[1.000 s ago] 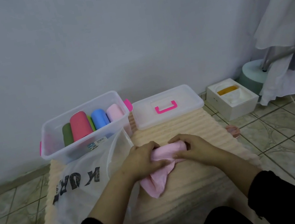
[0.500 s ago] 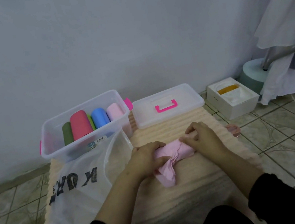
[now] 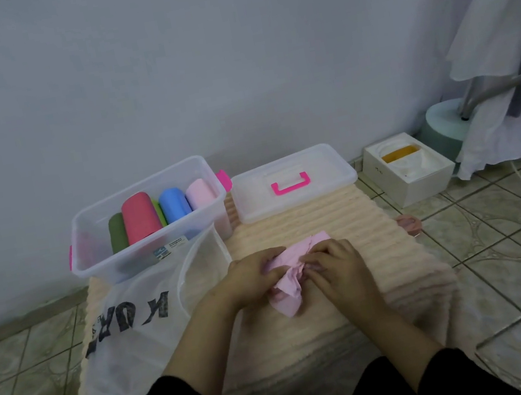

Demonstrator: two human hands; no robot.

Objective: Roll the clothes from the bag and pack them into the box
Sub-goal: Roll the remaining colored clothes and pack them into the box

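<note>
A light pink cloth (image 3: 293,261) lies bunched into a rough roll on the peach ribbed mat (image 3: 342,217), with a loose corner hanging toward me. My left hand (image 3: 259,276) grips its left end. My right hand (image 3: 329,260) holds the right part, fingers curled over the fabric. The clear plastic box (image 3: 103,260) stands at the back left with several rolled clothes in it: green, red, blue and pale pink. A white translucent bag (image 3: 140,316) with black lettering lies in front of the box, to the left of my hands.
The box's clear lid (image 3: 319,183) with a pink handle lies on the mat's far end. A small white carton (image 3: 413,181) stands right of it by a round teal stand base (image 3: 444,123). White fabric (image 3: 498,16) hangs at the far right. Tiled floor surrounds the mat.
The loose hanging part of the pink cloth has got shorter as it was rolled up away from me. My right hand has slid left, closer to my left hand.
</note>
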